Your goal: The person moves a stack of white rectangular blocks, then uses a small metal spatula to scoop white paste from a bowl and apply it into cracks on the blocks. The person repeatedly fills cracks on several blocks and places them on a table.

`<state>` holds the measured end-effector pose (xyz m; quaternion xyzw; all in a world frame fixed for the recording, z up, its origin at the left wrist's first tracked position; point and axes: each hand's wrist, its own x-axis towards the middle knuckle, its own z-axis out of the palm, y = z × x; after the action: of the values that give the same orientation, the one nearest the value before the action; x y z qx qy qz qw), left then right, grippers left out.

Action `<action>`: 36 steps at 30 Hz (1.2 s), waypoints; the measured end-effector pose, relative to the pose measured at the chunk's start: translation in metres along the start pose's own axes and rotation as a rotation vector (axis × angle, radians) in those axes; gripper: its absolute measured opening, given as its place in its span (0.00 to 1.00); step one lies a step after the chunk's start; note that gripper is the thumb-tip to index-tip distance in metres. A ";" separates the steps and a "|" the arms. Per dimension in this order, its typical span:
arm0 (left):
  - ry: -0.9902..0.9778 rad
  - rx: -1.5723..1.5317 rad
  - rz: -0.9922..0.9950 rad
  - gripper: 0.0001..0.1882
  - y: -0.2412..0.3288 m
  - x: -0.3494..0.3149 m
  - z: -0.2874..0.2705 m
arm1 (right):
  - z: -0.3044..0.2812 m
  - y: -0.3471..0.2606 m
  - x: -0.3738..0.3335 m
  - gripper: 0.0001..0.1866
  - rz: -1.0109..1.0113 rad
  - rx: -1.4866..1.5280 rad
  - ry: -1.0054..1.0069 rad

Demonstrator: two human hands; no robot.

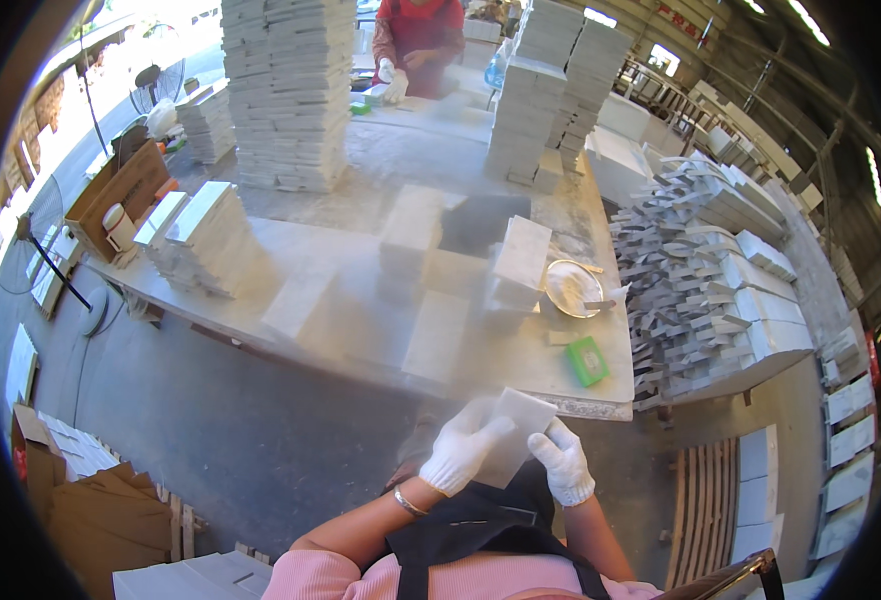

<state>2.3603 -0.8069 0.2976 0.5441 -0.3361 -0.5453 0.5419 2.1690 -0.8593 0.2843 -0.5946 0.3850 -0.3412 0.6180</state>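
Note:
I hold a pale rectangular stone tile (517, 436) in front of my apron, just off the table's near edge. My left hand (465, 442), in a white knitted glove, grips the tile's left side. My right hand (564, 462), gloved the same way, has its fingers closed at the tile's right edge. Beyond my hands, a green box (588, 361) lies near the table corner. A round dish (567, 283) with white material in it stands behind that box, and a flat-bladed tool lies across its rim. Short tile stacks (523, 252) stand beside the dish.
Tall tile stacks (286, 95) rise from the table (361, 225). A co-worker (419, 45) in red, with white gloves, works at its far side. Many stacked pieces (691, 260) fill the right. A pedestal fan (91, 312) stands left, cardboard (111, 515) lower left, a slatted pallet (706, 510) lower right.

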 end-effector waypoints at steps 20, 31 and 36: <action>0.012 0.107 0.115 0.19 0.008 -0.010 0.000 | -0.008 -0.019 0.031 0.19 -0.198 -0.288 0.384; -0.060 -0.439 -0.087 0.22 0.010 0.005 0.007 | 0.009 -0.040 -0.002 0.17 0.118 -0.118 0.186; -0.211 -0.722 -0.154 0.23 -0.007 0.008 -0.001 | 0.006 -0.036 -0.007 0.18 0.154 -0.010 0.185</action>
<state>2.3609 -0.8126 0.2888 0.2827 -0.1346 -0.7207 0.6185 2.1719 -0.8527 0.3203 -0.5324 0.4865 -0.3442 0.6012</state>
